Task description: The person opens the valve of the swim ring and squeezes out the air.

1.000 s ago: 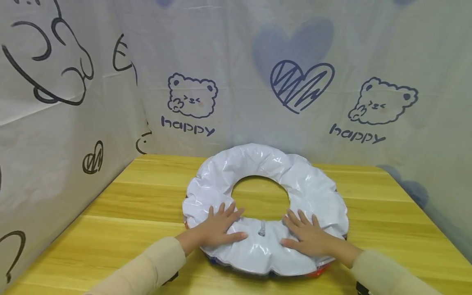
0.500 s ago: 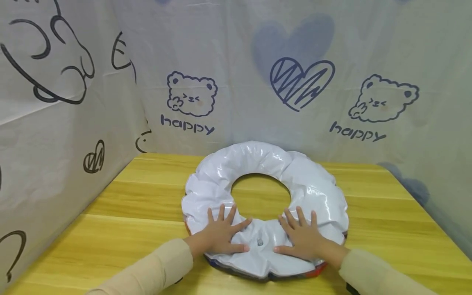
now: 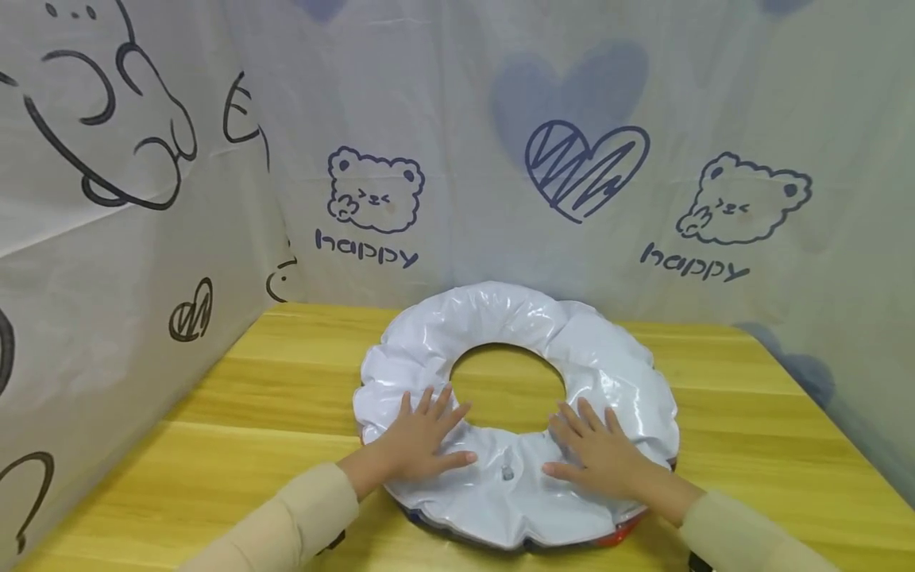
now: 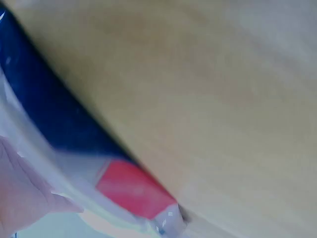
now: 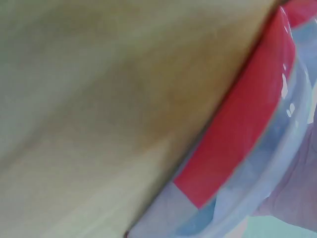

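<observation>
A white inflatable swim ring point(image 3: 493, 310) lies on the wooden table point(image 3: 250, 453), puffy and creased. A small clear valve point(image 3: 507, 473) sticks up from its near side. My left hand point(image 3: 420, 443) rests on the ring left of the valve, fingers spread. To the right of the valve, my right hand point(image 3: 604, 454) lies on it the same way, palm down. In the left wrist view, the ring's underside edge shows a blue panel point(image 4: 54, 104) and a red one point(image 4: 138, 188). The right wrist view shows a red panel point(image 5: 242, 114) along the edge.
Behind the table hangs a pale cloth point(image 3: 457, 95) with drawn bears, hearts and lettering. Another cloth wall point(image 3: 93, 294) runs along the left side. Wood surface shows through the ring's hole and around it.
Both hands moved inward toward the valve and flattened the ring's near side. Since then they have slid apart again, and that side has puffed up with the valve standing taller.
</observation>
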`<state>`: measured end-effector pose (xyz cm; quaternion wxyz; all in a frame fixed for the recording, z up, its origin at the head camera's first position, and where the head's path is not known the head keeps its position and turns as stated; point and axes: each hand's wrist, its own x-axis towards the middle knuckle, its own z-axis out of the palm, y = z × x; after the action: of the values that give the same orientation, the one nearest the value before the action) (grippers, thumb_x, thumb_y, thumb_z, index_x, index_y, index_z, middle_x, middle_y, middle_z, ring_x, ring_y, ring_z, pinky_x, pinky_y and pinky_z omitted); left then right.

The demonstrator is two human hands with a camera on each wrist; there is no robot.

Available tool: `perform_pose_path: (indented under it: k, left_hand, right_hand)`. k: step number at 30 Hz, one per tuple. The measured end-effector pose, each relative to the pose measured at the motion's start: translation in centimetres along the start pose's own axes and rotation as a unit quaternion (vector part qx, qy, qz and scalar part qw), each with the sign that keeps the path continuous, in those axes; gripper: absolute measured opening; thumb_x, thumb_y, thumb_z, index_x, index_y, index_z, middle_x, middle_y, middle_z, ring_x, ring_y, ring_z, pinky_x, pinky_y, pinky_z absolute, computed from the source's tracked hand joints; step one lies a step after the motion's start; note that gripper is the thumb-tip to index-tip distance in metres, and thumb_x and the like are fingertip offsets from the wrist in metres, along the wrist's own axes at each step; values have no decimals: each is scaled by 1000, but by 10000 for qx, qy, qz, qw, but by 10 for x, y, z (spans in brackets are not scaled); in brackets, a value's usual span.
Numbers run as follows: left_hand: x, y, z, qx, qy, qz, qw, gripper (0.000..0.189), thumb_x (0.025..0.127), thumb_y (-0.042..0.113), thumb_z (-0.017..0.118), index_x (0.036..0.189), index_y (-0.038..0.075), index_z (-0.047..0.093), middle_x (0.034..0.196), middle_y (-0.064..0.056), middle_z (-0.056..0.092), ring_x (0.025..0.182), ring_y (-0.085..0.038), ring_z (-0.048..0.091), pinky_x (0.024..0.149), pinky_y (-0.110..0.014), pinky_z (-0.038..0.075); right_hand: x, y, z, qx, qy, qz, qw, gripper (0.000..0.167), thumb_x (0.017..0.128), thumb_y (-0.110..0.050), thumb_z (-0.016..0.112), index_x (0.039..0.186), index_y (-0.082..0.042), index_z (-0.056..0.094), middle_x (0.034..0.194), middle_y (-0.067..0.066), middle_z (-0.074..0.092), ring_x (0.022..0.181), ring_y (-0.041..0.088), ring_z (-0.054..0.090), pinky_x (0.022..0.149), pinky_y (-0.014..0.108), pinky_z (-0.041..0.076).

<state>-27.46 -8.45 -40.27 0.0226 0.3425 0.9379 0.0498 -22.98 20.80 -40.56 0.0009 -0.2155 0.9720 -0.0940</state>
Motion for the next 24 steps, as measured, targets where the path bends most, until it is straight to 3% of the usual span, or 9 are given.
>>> perform_pose_path:
  k: [6, 11, 16, 20, 24]
  left_hand:
    - [-2, -6, -10, -43, 189, -167, 9997, 75, 91, 60, 40, 149, 17, 19, 154, -22, 9, 139, -47, 10, 106, -68, 9]
    - [-10, -5, -10, -183, 242, -60, 9995, 79, 90, 66, 34, 149, 15, 20, 154, -22, 10, 139, -48, 11, 106, -68, 10]
    - [-24, 9, -7, -164, 266, 363, 9989, 87, 85, 74, 28, 149, 16, 19, 155, -20, 8, 139, -48, 11, 104, -70, 9]
    - [-30, 25, -1, -36, 264, 712, 9971, 89, 84, 73, 36, 150, 16, 18, 155, -19, 8, 139, -47, 11, 103, -72, 11]
    - [-34, 37, 6, 136, 185, 827, 9963, 91, 82, 71, 44, 150, 17, 17, 155, -20, 12, 139, -47, 14, 102, -71, 14]
  right_hand:
    - [16, 2, -18, -48, 513, -78, 9986, 73, 90, -52, 49, 141, -2, 36, 151, 21, 24, 138, 48, 15, 106, 68, 11]
    - [51, -1, -40, -5, 624, -130, 9980, 69, 92, -43, 50, 143, -1, 32, 151, 24, 21, 138, 50, 11, 107, 67, 9]
    - [96, -3, -54, -27, 551, -119, 9984, 70, 94, -39, 49, 146, -1, 22, 153, 24, 13, 139, 49, 3, 108, 65, 3]
    - [127, -4, -55, 50, 671, -88, 9977, 71, 94, -39, 49, 147, -2, 19, 153, 23, 12, 140, 48, 4, 109, 65, 3]
    - [151, -5, -47, 184, 739, -9, 9971, 71, 95, -39, 48, 147, -2, 18, 154, 23, 12, 140, 48, 5, 109, 64, 4]
